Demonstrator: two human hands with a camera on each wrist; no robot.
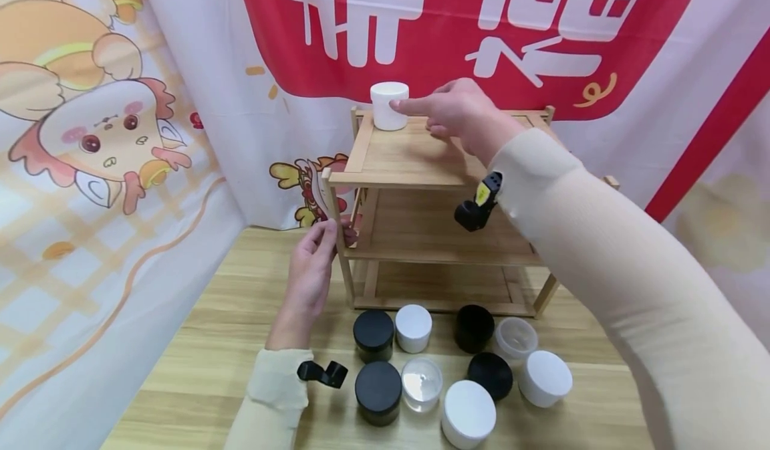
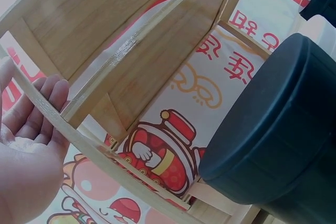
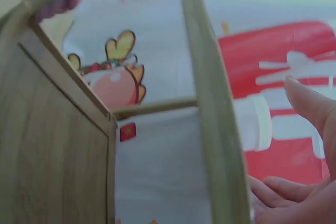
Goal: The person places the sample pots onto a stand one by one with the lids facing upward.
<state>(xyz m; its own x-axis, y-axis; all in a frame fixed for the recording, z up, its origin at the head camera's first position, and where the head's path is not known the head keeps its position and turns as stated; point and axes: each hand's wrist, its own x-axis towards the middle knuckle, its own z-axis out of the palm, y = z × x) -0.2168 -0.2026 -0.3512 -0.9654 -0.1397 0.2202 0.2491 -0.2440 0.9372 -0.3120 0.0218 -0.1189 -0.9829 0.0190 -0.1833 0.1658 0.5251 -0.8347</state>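
Note:
A white lidded jar [image 1: 390, 107] stands upright at the left end of the top tier of a wooden three-tier rack [image 1: 415, 180]. My right hand [image 1: 460, 112] is beside it, a digit reaching to the jar's right side in the head view. In the right wrist view, that hand [image 3: 302, 177] has its thumb and fingers spread apart near the jar's lid [image 3: 262, 122]. Lower down, my left hand [image 1: 311, 263] holds the rack's front left post [image 1: 335, 219]. The left wrist view shows its fingers [image 2: 52, 98] bent behind the wooden post.
Before the rack, several jars stand on the wooden table [image 1: 198, 343]: black ones [image 1: 377, 393], white ones [image 1: 468, 414] and clear ones [image 1: 421, 383]. A printed curtain [image 1: 198, 55] hangs close behind and to the left. The rack's lower tiers [image 1: 445, 222] sit beneath my right forearm.

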